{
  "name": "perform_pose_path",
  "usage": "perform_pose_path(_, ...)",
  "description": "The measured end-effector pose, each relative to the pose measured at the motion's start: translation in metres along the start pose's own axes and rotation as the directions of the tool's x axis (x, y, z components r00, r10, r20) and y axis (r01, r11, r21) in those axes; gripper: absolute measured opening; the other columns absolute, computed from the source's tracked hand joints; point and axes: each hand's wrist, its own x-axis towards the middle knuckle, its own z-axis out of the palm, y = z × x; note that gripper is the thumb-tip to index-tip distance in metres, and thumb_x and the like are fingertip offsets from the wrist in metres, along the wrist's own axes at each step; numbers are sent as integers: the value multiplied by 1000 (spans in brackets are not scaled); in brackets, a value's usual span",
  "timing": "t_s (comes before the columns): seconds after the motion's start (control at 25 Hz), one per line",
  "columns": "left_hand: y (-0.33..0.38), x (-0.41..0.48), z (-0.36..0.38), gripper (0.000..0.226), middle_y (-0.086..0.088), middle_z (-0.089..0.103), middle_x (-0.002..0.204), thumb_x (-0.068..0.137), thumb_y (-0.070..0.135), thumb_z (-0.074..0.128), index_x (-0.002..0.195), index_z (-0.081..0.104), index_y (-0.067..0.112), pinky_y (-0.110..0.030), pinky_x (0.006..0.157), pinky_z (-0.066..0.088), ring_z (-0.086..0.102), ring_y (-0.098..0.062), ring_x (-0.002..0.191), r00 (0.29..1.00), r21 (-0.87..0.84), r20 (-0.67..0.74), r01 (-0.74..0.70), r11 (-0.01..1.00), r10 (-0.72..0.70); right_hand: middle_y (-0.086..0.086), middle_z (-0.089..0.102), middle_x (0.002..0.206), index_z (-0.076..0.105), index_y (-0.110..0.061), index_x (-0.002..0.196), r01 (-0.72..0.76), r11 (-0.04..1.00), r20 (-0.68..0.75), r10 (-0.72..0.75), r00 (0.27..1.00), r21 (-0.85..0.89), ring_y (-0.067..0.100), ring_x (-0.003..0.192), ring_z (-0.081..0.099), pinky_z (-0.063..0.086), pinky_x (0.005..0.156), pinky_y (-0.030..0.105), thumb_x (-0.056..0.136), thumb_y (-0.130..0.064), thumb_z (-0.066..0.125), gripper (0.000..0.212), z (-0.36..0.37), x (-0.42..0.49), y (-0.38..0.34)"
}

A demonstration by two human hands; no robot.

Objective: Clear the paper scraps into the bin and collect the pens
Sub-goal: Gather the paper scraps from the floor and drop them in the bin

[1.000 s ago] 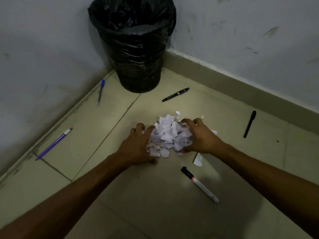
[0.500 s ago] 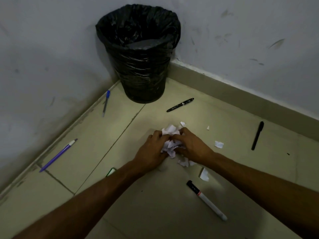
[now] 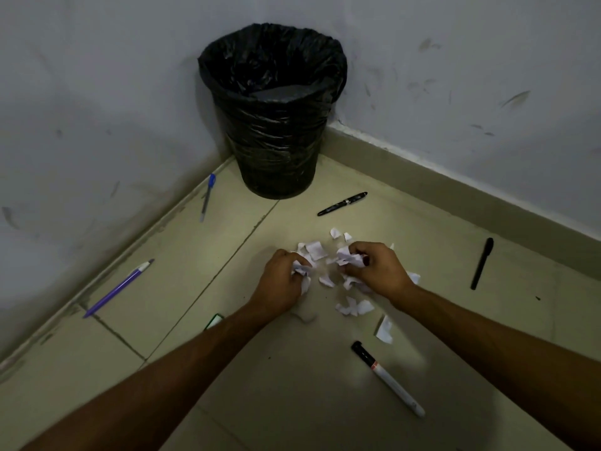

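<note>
At centre frame, crumpled paper scraps (image 3: pixel 338 275) are being gathered off the tiled floor (image 3: pixel 292 402) — the left hand (image 3: pixel 282 284) and right hand (image 3: pixel 377 271) each closed in a grip on a small wad. Loose thin white pieces lie between and below them. Next, a carry to the bin (image 3: pixel 273 112) at upper centre is judged due; its glossy black liner is wrinkled. Slim pens — one black pen (image 3: pixel 342 204) near it — are left uncollected.

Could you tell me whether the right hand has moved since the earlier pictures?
Yes. Judged against the white marker on the floor, the right hand first closed in toward the left hand, then drew apart again, now clutching paper scraps.
</note>
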Motion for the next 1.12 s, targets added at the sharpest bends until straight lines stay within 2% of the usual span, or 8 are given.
perform_pose_path(0.2,39,-7,-21,15,2,65,88,92,4,57,96,67,15,-6,62,46,62,-1,74,990,-140,-4,142,980,-144,16,75,93,73,-8,93,-147,884,53,137,989,443,36,89,71,58,82,46,79,-15,79,17,-13,-15,-21)
perform_pose_path(0.4,72,11,-51,11,-3,68,90,94,14,58,97,68,17,-28,72,55,67,-16,83,976,-245,-131,137,960,-173,13,76,102,73,-9,105,-85,773,-3,112,994,628,29,91,73,60,83,39,82,-13,75,23,-45,-14,-67)
perform_pose_path(0.52,113,42,-89,11,2,66,77,93,8,57,95,67,12,-21,64,52,63,-6,69,972,-313,-220,4,950,-77,10,75,102,70,-4,109,52,715,-100,26,995,697,20,85,72,60,77,33,83,-10,74,27,-78,10,-114)
perform_pose_path(0.68,154,129,-151,9,0,64,66,86,11,60,81,68,10,-19,57,46,58,-4,56,964,-259,-265,-72,963,1,7,72,90,67,1,105,218,704,-180,-129,975,676,18,76,70,61,72,31,84,-6,73,23,-113,78,-198)
perform_pose_path(0.8,154,198,-177,11,-6,59,58,75,7,62,65,64,9,-25,55,45,53,-12,47,927,-281,-301,138,950,-223,17,63,88,63,13,99,251,757,-240,-128,962,604,23,77,67,59,61,28,80,-2,75,26,-111,141,-249)
perform_pose_path(0.92,143,235,-188,18,-13,61,66,75,5,66,90,68,-5,-26,50,46,53,-18,49,872,-291,-280,322,901,-402,16,61,78,61,-5,67,197,838,-221,-94,971,509,29,77,68,62,68,44,74,-1,79,20,-90,187,-276)
perform_pose_path(1.04,142,248,-194,27,-17,62,80,89,6,59,113,59,-6,-34,56,56,61,-24,64,858,-390,-79,441,808,-507,13,60,85,58,-5,81,37,935,-20,-32,999,353,25,77,64,60,80,44,81,1,70,14,-81,212,-289)
perform_pose_path(1.12,142,252,-199,15,-20,60,80,92,1,46,91,59,-7,-48,75,55,60,-34,80,829,-417,-16,503,757,-559,12,59,95,55,-6,100,-62,971,154,26,988,230,23,80,61,58,84,37,88,-2,60,14,-83,216,-295)
